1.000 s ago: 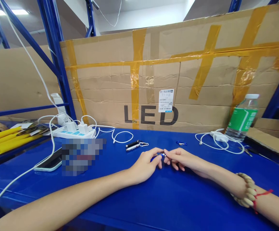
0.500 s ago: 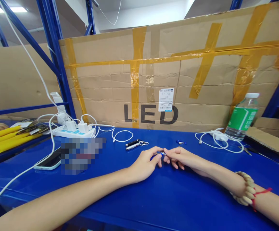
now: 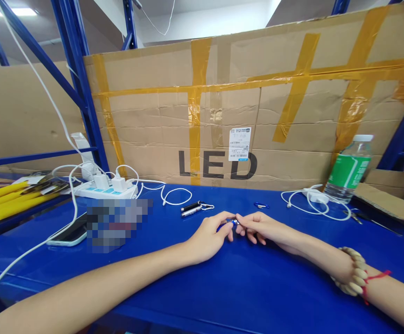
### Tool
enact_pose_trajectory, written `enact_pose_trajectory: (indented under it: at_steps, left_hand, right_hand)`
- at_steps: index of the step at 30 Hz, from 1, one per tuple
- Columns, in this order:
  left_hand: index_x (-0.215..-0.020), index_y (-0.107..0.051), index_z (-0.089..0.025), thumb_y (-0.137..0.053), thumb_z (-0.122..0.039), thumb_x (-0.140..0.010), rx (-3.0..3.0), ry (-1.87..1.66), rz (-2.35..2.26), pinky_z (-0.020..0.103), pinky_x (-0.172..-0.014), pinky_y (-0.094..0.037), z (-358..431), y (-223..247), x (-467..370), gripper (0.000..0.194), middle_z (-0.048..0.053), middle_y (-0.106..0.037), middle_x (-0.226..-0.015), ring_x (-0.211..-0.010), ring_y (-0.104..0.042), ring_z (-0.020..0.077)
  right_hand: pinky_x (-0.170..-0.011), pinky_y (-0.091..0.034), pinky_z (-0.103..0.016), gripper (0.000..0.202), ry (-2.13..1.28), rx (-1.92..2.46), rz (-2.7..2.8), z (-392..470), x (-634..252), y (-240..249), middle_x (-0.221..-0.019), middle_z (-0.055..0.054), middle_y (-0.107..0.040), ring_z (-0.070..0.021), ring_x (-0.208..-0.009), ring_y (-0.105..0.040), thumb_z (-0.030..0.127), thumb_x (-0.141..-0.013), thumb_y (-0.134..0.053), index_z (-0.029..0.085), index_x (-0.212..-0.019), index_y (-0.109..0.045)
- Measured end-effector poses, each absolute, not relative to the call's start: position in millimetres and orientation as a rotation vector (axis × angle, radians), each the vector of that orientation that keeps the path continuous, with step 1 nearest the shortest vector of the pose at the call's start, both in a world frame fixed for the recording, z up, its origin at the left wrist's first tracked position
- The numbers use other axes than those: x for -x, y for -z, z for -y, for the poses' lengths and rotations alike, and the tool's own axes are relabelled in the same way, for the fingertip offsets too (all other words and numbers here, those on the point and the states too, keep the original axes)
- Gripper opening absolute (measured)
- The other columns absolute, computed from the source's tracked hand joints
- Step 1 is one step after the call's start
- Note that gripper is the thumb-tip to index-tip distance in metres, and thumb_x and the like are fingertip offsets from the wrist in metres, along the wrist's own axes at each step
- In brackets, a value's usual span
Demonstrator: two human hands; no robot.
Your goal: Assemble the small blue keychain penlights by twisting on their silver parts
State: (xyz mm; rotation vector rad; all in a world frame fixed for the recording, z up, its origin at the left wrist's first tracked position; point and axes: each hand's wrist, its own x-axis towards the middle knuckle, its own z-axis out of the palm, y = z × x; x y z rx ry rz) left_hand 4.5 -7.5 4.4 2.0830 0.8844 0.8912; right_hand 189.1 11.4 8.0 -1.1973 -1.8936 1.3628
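My left hand [image 3: 211, 236] and my right hand [image 3: 263, 227] meet fingertip to fingertip over the blue table [image 3: 223, 287]. Together they pinch a small blue pen-like torch [image 3: 230, 223] with a silver end; most of it is hidden by my fingers. A black torch and a silver torch [image 3: 192, 208] with a key ring lie side by side just behind my left hand. A small blue clip [image 3: 261, 205] lies behind my right hand. A bead bracelet and red string sit on my right wrist.
A taped cardboard sheet marked LED [image 3: 219, 164] walls off the back. A white power strip [image 3: 106, 189] with chargers and cables stands back left, a phone [image 3: 68, 234] left. A green-labelled water bottle [image 3: 350, 169] and a coiled white cable [image 3: 313, 202] sit right. Yellow tubes [image 3: 7, 199] lie far left.
Both hands stay pinched on the small torch in the same spot; only the camera view has shifted slightly.
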Motion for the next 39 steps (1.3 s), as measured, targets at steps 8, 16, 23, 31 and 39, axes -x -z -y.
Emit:
enact_pose_trajectory:
  at_steps: [8,16,23,31,39]
  left_hand:
    - [-0.106,-0.055,-0.010,-0.038,-0.017,-0.089,-2.078,-0.895,-0.873,0.022,-0.073,-0.038,6.9,-3.7,-4.5,0.025,0.001,-0.056,-0.071,-0.073,-0.053,0.0118]
    - [-0.106,-0.055,-0.011,-0.038,-0.019,-0.089,-2.078,-0.886,-0.865,0.024,-0.073,-0.038,7.4,-4.3,-4.1,0.025,0.001,-0.055,-0.071,-0.073,-0.052,0.0124]
    - [-0.105,-0.054,-0.011,-0.038,-0.018,-0.089,-2.057,-0.883,-0.855,0.023,-0.073,-0.038,8.8,-5.4,-4.4,0.024,0.001,-0.055,-0.072,-0.074,-0.052,0.0121]
    - [-0.100,-0.054,-0.012,-0.038,-0.019,-0.090,-2.054,-0.892,-0.831,0.024,-0.075,-0.038,8.8,-4.7,-2.9,0.020,0.001,-0.054,-0.071,-0.074,-0.052,0.0123]
    - [-0.112,-0.051,-0.014,-0.037,-0.022,-0.090,-2.052,-0.876,-0.868,0.025,-0.074,-0.038,9.2,-6.9,-3.7,0.027,0.000,-0.055,-0.072,-0.074,-0.051,0.0126]
  right_hand:
    - [-0.039,-0.028,-0.014,0.057,-1.356,1.206,1.894,-10.9,-188.9,-8.2,-0.072,-0.006,-0.058,-0.0044,-0.050,-0.045,0.066,-0.071,-0.055,0.009,-0.074,-0.064]
    - [-0.039,-0.028,-0.014,0.058,-1.371,1.190,1.910,-11.2,-188.9,-7.7,-0.082,-0.009,-0.061,-0.0040,-0.051,-0.045,0.066,-0.073,-0.053,0.009,-0.077,-0.064]
    - [-0.039,-0.029,-0.014,0.056,-1.370,1.191,1.906,-10.8,-188.7,-9.5,-0.081,-0.008,-0.062,-0.0042,-0.051,-0.045,0.065,-0.072,-0.054,0.009,-0.076,-0.063]
    - [-0.039,-0.028,-0.013,0.056,-1.383,1.211,1.876,-8.7,-186.5,-11.4,-0.076,-0.007,-0.060,-0.0037,-0.050,-0.044,0.065,-0.070,-0.056,0.009,-0.074,-0.062]
    - [-0.038,-0.028,-0.014,0.064,-1.384,1.231,1.833,-8.9,-185.8,-13.1,-0.052,0.000,-0.046,-0.0044,-0.046,-0.040,0.074,-0.063,-0.054,0.010,-0.070,-0.057]
